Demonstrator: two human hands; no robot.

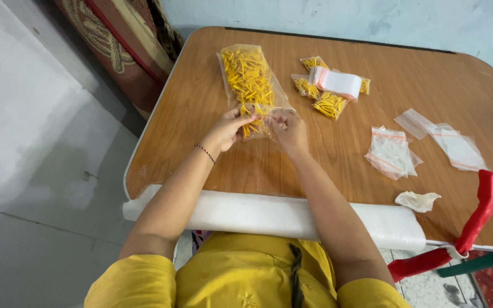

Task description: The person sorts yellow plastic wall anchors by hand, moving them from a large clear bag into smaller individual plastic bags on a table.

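Big bag point(249, 80): a clear plastic bag packed with small yellow sticks, lying lengthwise on the wooden table point(212, 165); its near end is lifted between both hands, its far end points toward the wall.
Left hand point(227, 129): at the left of the big bag's near end, fingers curled in and pinched on the plastic and a few sticks; a thin beaded bracelet point(205, 152) sits on the wrist.
Right hand point(288, 129): at the right of the big bag's near end, fingers bent and gripping that edge, close to the left hand's fingertips.
Foam roll point(269, 215): a white padded roll along the table edge, nearer than the big bag, with both forearms crossing over it.
Small filled bags point(329, 104): a few little bags of the same yellow sticks, just to the right of the big bag.
White stack point(338, 81): a bundle of flat empty bags with red strips, resting on the small filled bags.
Empty bags point(391, 153): loose clear zip bags, well to the right of the big bag, with two more point(457, 147) further right.
Crumpled scrap point(417, 200): whitish, right of the big bag and near the table edge.
Red strip point(483, 208): red plastic hanging off the table's corner, farthest to the right of the big bag.
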